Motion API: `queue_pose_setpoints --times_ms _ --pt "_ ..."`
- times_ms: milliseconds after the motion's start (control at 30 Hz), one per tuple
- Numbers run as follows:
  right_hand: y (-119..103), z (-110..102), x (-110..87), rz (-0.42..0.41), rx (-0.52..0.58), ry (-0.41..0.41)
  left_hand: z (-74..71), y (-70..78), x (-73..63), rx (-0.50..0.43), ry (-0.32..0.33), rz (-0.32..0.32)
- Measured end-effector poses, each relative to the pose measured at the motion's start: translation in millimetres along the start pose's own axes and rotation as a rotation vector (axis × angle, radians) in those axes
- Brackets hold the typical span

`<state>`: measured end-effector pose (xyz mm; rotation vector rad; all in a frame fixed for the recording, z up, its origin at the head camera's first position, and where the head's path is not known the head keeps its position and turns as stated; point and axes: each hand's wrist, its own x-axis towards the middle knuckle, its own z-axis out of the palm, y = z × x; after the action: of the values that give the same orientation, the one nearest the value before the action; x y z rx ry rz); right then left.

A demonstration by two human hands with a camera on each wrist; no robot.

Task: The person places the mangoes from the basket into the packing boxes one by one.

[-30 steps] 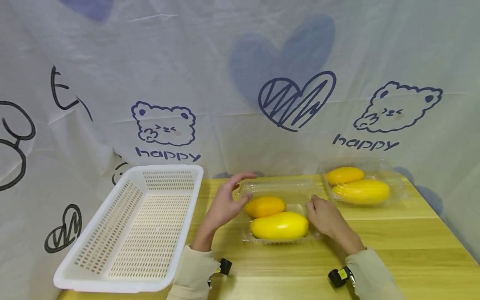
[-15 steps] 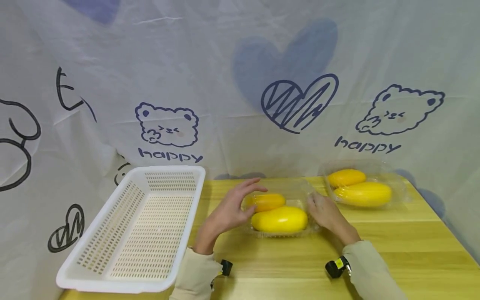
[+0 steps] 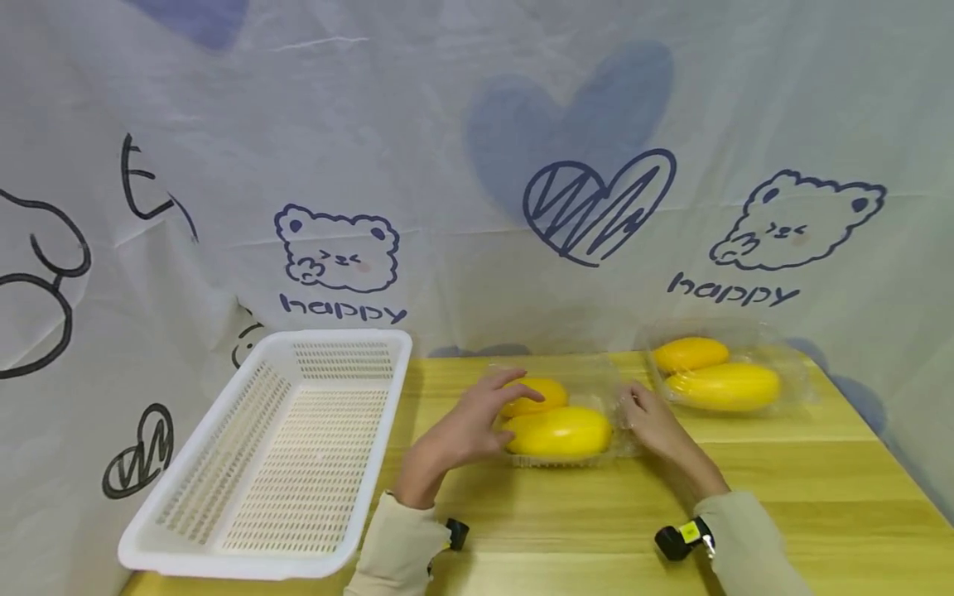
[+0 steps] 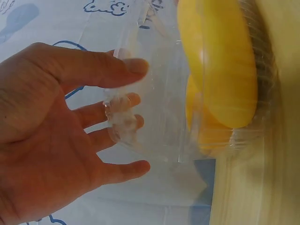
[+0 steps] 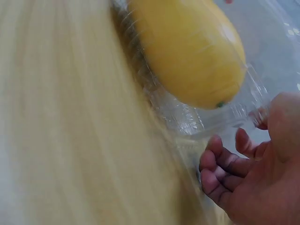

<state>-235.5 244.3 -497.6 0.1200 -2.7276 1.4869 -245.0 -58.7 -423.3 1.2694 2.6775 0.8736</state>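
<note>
In the middle of the table a clear plastic clamshell box (image 3: pixel 537 462) holds a bright yellow oblong fruit (image 3: pixel 562 432) and, behind it, a smaller orange-yellow one (image 3: pixel 547 393). My left hand (image 3: pixel 477 420) arches over the box's left end. From the left wrist, its thumb (image 4: pixel 136 67) lies in front of the clear plastic, while spread fingers partly show through it. My right hand (image 3: pixel 657 424) is at the box's right end, pinching the plastic edge between thumb and index finger; in the right wrist view its other fingers (image 5: pixel 218 164) curl below that corner.
A white perforated basket (image 3: pixel 402 389) stands at the left. At the back right, another clear box (image 3: pixel 793 385) contains two yellow fruits (image 3: pixel 723 386). Behind the wooden table (image 3: pixel 566 530) hangs a printed cloth (image 3: pixel 447 124).
The left hand has moved right and lower over the box's left end. The box has shifted slightly toward the back. The right hand stays at its right end.
</note>
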Motion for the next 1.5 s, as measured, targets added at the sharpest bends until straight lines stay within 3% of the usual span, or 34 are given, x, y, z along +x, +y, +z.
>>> queue_pose_setpoints --times_ms 167,367,533,700,967,1167,1333,1433,1500 --pt "4 0 -11.7 0.081 0.077 -0.001 6.3 1.5 0.0 0.021 -0.057 -0.033" --pt "-2 -5 -22.7 0.087 0.085 -0.022 8.4 2.4 -3.2 0.030 -0.060 -0.064" --pt "-3 -10 -32.3 0.124 0.211 -0.092 9.3 4.2 -3.9 0.041 -0.054 -0.079" --pt "-3 -13 -40.0 0.126 0.244 -0.145 12.0 3.3 -4.2 0.068 -0.041 -0.077" --pt "-5 -25 -45.9 0.105 0.372 -0.318 16.9 4.4 -4.6 0.128 -0.057 -0.100" --pt "-7 -31 -46.8 0.096 0.443 -0.387 14.3 24.9 -4.7 0.176 -0.041 -0.108" --pt "-7 -34 -46.7 0.102 0.463 -0.410 18.4 55.3 -3.1 0.110 -0.041 -0.047" --pt "-7 -34 -46.7 0.106 0.477 -0.416 30.9 65.0 0.6 -0.027 -0.082 -0.036" --pt "-7 -33 -47.0 0.114 0.487 -0.418 42.8 67.0 3.0 -0.164 -0.123 -0.062"
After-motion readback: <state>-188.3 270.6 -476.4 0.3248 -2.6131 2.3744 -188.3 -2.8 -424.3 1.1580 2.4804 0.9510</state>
